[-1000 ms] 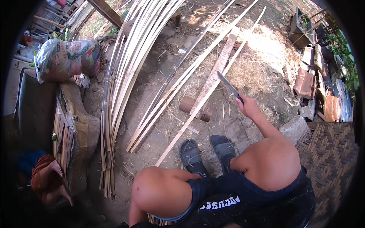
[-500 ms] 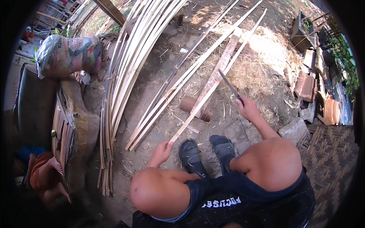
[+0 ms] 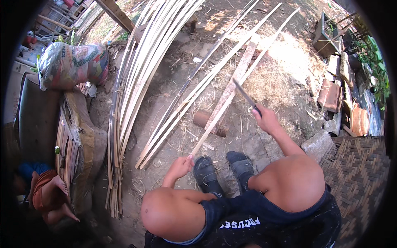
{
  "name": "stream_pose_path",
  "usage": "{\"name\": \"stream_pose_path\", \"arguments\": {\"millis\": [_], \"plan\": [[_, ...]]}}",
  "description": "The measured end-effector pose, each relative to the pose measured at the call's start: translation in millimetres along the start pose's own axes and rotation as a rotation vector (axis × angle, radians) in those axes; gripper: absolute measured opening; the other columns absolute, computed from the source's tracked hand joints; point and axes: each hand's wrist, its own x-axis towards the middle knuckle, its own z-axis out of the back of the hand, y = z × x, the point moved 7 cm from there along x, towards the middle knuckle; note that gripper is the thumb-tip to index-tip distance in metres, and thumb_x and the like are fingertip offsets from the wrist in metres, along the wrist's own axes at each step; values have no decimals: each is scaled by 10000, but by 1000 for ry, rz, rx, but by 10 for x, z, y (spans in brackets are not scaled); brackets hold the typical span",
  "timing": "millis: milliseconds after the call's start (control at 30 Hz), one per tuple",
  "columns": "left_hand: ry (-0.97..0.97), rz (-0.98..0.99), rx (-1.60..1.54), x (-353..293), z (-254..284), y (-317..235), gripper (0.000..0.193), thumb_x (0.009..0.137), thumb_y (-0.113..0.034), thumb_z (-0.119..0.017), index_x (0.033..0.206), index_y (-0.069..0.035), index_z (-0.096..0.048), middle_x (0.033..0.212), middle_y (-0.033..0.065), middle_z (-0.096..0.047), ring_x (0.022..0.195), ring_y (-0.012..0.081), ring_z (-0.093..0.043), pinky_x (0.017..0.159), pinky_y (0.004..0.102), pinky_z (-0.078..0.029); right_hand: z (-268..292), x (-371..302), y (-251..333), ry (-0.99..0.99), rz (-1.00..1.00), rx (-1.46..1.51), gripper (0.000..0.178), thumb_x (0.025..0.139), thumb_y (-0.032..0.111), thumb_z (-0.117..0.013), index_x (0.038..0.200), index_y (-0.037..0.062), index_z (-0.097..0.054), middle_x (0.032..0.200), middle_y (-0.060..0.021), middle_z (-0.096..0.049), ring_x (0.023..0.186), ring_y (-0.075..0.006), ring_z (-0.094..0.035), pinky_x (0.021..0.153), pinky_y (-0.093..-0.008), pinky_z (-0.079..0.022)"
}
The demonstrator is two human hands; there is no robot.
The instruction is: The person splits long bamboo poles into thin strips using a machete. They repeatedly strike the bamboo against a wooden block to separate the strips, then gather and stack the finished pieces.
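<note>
My left hand is closed on the near end of a long, pale bamboo strip, which slants away up and to the right. Under the strip lies a flat wooden board, its near end propped on a short log. In my right hand is a knife with a dark handle; its blade points up and left, beside or over the strip. I cannot tell whether the blade touches it. Left of the board, several more strips lie on the ground.
A big bundle of bamboo strips lies to the left, beside a stuffed sack. Another person's bare legs show at lower left. On the right are a stone block and a woven mat. Shavings litter the ground.
My left hand and the strip's near end have shifted slightly right. The strip's far end has swung right too. My right hand with the knife has moved a little left.
</note>
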Motion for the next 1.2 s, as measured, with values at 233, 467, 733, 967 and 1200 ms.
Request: {"name": "stream_pose_path", "arguments": {"millis": [233, 467, 733, 967, 1200], "plan": [[170, 136, -201, -180, 184, 782, 491, 1062, -409, -479, 870, -3, -678, 608, 20, -577, 506, 99, -518, 496, 270, -429, -318, -113, -38, -16, 195, -13, 406, 991, 379, -587, 1295, 110, -579, 931, -266, -672, 823, -466, -673, 712, -507, -573], [52, 65, -223, -24, 99, 388, 417, 1036, -371, -560, 880, 0, -669, 591, 15, -547, 518, 75, -496, 482, 240, -391, -584, -442, 141, 69, 400, -108, 421, 980, 360, -618, 1320, 112, -597, 893, -237, -677, 807, -454, -672, 719, -490, -559], [-74, 47, -193, -379, 271, 894, 420, 1024, -348, -589, 808, 1, -681, 580, -19, -521, 522, 68, -453, 492, 270, -355, -373, -359, 208, -31, 259, 7, 362, 994, 370, -588, 1226, 93, -620, 863, -235, -696, 787, -452, -679, 719, -519, -554], [66, 380, -331, -732, 384, 1738, 395, 1004, -361, -599, 876, -6, -713, 599, 40, -573, 553, 131, -540, 535, 321, -428, -167, 150, -162, -130, 178, -106, 339, 1002, 322, -573, 1225, 68, -601, 852, -260, -683, 741, -456, -677, 659, -522, -552], [-470, -463, 286, 64, -65, -266, 411, 1014, -398, -521, 1058, 0, -615, 774, 263, -670, 694, 474, -650, 659, 527, -508, -822, -737, 624, 63, 455, 13, 385, 986, 350, -602, 1278, 99, -597, 950, -260, -679, 799, -458, -671, 677, -526, -552]]}}
